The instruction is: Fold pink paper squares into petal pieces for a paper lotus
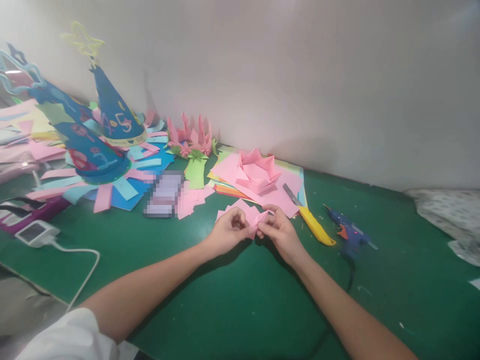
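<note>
In the head view, the person's left hand (229, 231) and right hand (280, 231) meet close together above a green tabletop (240, 305). The fingers and thumbs of both pinch a small, folded piece of pink paper (258, 220), which is near the middle of the view, between the fingertips. Some flat, pointed pink paper pieces (240, 204) lie just behind the hands.

Beyond these, an open, many-petalled pink paper flower (249, 172) sits on a stack of coloured paper sheets (287, 192). A box cutter with a yellow plastic handle (318, 229) rests with its blade on the stack's edge; to its right lies a blue glue gun (350, 234) with an orange trigger.

Left of the stack stands a spiky pink paper crown (191, 137) with green leaf shapes. Near it lies a pixelated rectangular object (163, 195). Farther left, decorated blue cone hats (116, 110) with pink and light-blue strips stand on the table, and a small white box-shaped device (36, 233) trails a white cable (90, 272).
</note>
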The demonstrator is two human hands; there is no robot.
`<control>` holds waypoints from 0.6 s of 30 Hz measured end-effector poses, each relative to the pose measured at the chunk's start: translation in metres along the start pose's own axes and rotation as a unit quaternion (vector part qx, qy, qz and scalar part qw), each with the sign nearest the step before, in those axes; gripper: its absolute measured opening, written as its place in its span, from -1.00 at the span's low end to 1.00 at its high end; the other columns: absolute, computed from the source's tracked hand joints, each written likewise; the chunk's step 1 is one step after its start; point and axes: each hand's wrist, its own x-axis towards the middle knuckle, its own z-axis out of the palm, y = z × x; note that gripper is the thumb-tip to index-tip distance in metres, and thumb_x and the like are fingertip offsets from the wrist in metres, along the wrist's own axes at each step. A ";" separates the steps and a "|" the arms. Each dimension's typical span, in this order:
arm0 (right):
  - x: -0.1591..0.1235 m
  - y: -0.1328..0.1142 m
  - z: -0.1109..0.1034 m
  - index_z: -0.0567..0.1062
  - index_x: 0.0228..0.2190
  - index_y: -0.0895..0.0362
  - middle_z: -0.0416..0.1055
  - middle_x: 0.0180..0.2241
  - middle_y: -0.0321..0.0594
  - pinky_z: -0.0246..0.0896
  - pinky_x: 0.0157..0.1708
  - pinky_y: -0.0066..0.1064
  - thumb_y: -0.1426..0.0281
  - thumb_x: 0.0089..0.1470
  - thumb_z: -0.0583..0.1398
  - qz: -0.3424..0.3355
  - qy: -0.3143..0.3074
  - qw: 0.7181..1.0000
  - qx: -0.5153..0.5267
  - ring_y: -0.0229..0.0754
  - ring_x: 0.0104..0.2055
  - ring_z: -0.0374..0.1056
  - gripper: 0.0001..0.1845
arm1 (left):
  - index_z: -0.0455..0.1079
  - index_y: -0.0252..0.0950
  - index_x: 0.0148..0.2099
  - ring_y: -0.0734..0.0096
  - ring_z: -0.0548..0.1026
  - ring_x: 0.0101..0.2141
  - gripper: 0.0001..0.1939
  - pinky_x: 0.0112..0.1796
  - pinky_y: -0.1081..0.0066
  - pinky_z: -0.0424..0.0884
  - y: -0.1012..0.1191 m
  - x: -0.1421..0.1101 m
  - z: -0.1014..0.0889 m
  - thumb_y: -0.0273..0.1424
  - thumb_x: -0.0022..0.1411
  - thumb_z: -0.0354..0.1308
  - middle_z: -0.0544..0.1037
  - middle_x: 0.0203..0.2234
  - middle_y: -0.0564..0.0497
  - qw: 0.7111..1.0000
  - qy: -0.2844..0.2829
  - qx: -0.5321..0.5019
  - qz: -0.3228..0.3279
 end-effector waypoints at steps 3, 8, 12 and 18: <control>0.001 -0.002 -0.001 0.24 -0.14 0.07 0.35 -0.59 -0.46 0.20 -0.50 -0.47 0.36 -0.11 0.32 0.021 -0.005 1.000 0.011 -0.32 -0.55 0.30 -0.50 | 0.08 -0.29 -0.43 0.55 0.45 -0.53 -0.53 -0.43 0.48 0.39 -0.002 0.001 -0.002 -0.28 -0.10 0.37 0.36 -0.60 0.18 1.000 -0.014 -0.007 0.004; 0.000 -0.007 0.000 0.20 -0.08 0.05 0.39 -0.60 -0.42 0.25 -0.49 -0.42 0.25 -0.05 0.29 0.035 -0.012 0.999 0.006 -0.26 -0.55 0.35 -0.47 | 0.09 -0.31 -0.46 0.61 0.38 -0.53 -0.55 -0.40 0.45 0.41 -0.004 0.001 -0.005 -0.28 -0.08 0.36 0.27 -0.58 0.19 1.000 -0.015 -0.005 0.015; 0.001 -0.007 0.000 0.22 -0.04 0.08 0.44 -0.54 -0.33 0.28 -0.45 -0.39 0.15 0.01 0.23 0.034 -0.022 0.999 0.022 -0.24 -0.51 0.38 -0.47 | 0.13 -0.33 -0.47 0.65 0.33 -0.55 -0.60 -0.43 0.51 0.36 -0.005 0.002 -0.009 -0.31 -0.07 0.35 0.26 -0.58 0.19 0.999 -0.005 0.036 0.030; 0.003 -0.001 -0.002 0.45 -0.47 0.16 0.37 -0.58 -0.34 0.20 -0.55 -0.48 0.13 -0.10 0.31 0.013 -0.006 0.998 -0.056 -0.35 -0.59 0.25 -0.66 | 0.22 -0.34 -0.44 0.46 0.49 -0.44 -0.68 -0.35 0.43 0.40 -0.007 -0.001 -0.008 -0.28 -0.01 0.29 0.42 -0.54 0.06 0.996 -0.031 0.087 0.011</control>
